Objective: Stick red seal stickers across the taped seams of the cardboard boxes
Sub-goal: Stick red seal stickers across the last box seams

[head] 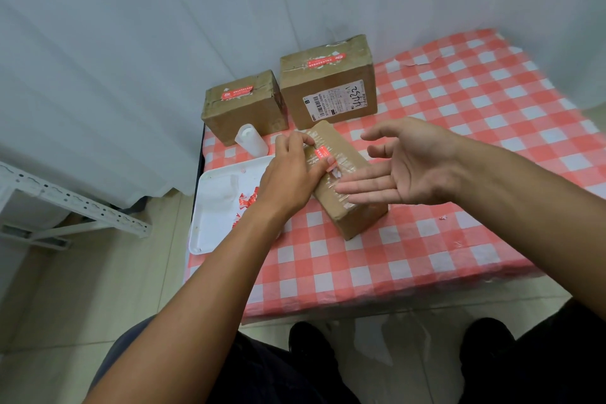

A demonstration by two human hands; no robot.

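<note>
A narrow cardboard box (357,216) wrapped in clear tape lies slantwise on the checked tablecloth. A red seal sticker (323,153) sits across its taped top. My left hand (288,174) has curled fingers on the box, and its thumb and forefinger pinch the ends of that sticker. My right hand (410,164) hovers just right of the box, palm turned left and fingers straight, holding nothing. Its fingertips reach over the box's near half. Behind stand a small box (242,115) and a larger labelled box (328,95), each with a red sticker on its top seam.
A white tray (216,207) with loose red stickers (247,200) sits at the table's left edge, beside a white bottle (251,139). The red-and-white cloth (459,141) stretches to the right. A white metal rack (65,203) stands on the floor at left.
</note>
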